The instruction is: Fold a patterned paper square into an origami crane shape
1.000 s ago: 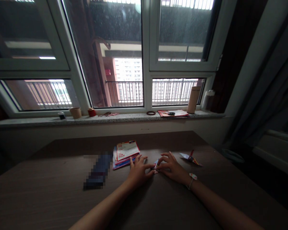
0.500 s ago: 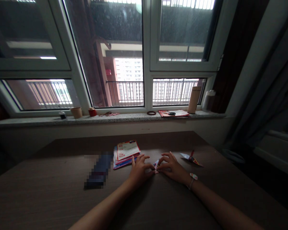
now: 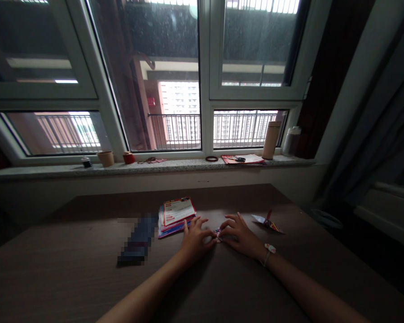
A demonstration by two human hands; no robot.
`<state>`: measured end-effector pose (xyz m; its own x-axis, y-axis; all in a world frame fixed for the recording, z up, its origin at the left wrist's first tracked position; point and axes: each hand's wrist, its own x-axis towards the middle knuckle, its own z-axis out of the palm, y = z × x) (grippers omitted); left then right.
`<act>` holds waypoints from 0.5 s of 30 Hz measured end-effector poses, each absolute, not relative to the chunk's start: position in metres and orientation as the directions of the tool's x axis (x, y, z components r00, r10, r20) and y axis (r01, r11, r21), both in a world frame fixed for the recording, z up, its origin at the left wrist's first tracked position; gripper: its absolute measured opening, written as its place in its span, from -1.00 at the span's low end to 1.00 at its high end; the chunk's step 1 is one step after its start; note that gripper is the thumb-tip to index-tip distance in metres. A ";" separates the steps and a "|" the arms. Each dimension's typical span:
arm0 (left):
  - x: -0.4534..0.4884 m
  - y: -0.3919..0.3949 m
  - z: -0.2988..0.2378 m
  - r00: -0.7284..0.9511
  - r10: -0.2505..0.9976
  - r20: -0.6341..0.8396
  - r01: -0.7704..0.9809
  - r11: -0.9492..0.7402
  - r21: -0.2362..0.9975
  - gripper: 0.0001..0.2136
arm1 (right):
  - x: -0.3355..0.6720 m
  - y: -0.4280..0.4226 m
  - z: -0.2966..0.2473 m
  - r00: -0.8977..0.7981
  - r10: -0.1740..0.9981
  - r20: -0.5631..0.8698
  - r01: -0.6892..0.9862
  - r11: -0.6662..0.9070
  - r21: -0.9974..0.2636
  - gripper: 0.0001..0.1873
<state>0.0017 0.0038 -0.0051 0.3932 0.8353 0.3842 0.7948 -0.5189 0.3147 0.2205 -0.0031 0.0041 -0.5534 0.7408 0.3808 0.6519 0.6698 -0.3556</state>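
Note:
A small folded piece of patterned paper (image 3: 217, 234) lies on the table between my hands, mostly covered by fingertips. My left hand (image 3: 196, 237) pinches its left side with thumb and index finger, the other fingers spread above. From the right, my right hand (image 3: 238, 234) closes its thumb and fingers on the same paper; a bracelet is on that wrist. Just beyond my left hand sits a stack of printed paper sheets (image 3: 178, 213) with a red-bordered one on top. Right of my right hand rests a folded paper crane (image 3: 268, 222).
A blurred-out dark object (image 3: 138, 244) lies left on the brown table (image 3: 70, 278). Along the windowsill (image 3: 185, 165) stand a paper cup (image 3: 106, 158), a red spool (image 3: 128, 157), a bracelet (image 3: 212, 159), scissors (image 3: 239, 159) on papers, a tan bottle (image 3: 271, 140) and a clear jar (image 3: 292, 141).
My fingers have pressed the small paper lower, so less of it stands up between them. Both hands keep nearly the same place; the view has shifted very slightly.

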 end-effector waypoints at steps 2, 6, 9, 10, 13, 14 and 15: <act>0.002 0.004 -0.005 0.394 0.832 0.391 0.795 -0.522 0.310 -0.86 | 0.220 -0.003 0.004 -0.542 0.748 0.384 0.660 0.661 -0.356 -0.84; 0.002 0.006 -0.006 0.401 0.824 0.400 0.790 -0.532 0.305 -0.86 | 0.220 -0.002 0.003 -0.535 0.758 0.373 0.663 0.650 -0.371 -0.84; 0.002 0.007 -0.008 0.409 0.816 0.409 0.787 -0.542 0.295 -0.86 | 0.221 -0.002 0.004 -0.536 0.762 0.364 0.658 0.647 -0.385 -0.84; 0.001 0.007 -0.008 0.411 0.815 0.409 0.786 -0.544 0.293 -0.86 | 0.221 -0.002 0.004 -0.535 0.763 0.363 0.657 0.646 -0.389 -0.84; 0.001 0.007 -0.007 0.427 0.811 0.401 0.785 -0.552 0.280 -0.87 | 0.221 -0.002 0.004 -0.530 0.768 0.361 0.657 0.640 -0.398 -0.84; 0.001 0.006 -0.005 0.436 0.806 0.399 0.785 -0.558 0.268 -0.87 | 0.221 -0.002 0.004 -0.528 0.769 0.361 0.657 0.639 -0.400 -0.84; 0.001 0.006 -0.004 0.448 0.801 0.398 0.785 -0.565 0.253 -0.87 | 0.221 -0.002 0.004 -0.526 0.770 0.361 0.657 0.638 -0.402 -0.84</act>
